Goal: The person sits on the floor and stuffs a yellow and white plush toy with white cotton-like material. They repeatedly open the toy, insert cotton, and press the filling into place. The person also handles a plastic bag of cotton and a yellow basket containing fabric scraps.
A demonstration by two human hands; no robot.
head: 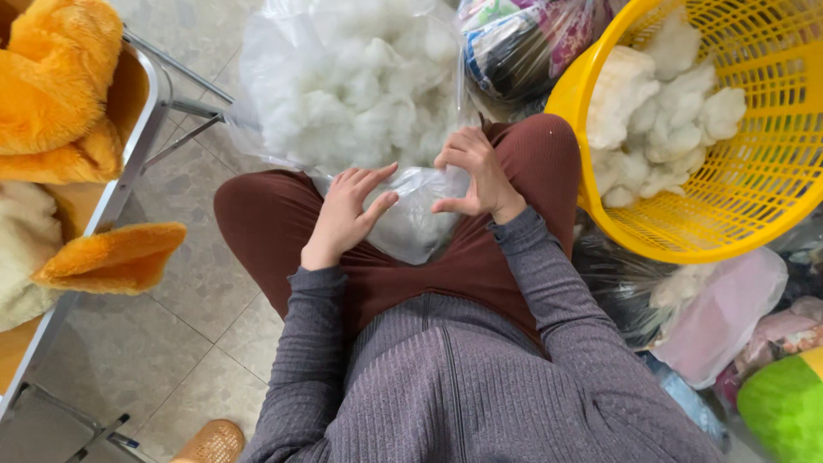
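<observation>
My left hand (343, 214) lies flat and open against the clear plastic bag (411, 219) of white stuffing (351, 86), while my right hand (476, 176) pinches its edge.

Yellow basket (686, 240) cut off at top and right edges; clear stuffing bag (343, 77) runs past top edge; its lower fold hidden under both hands; orange plush (60, 77) cropped at left; green object (784, 407) cropped at corner, kind unclear.

Both hands, left hand (347, 210) and right hand (476, 176), press a clear stuffing bag (411, 223)
</observation>
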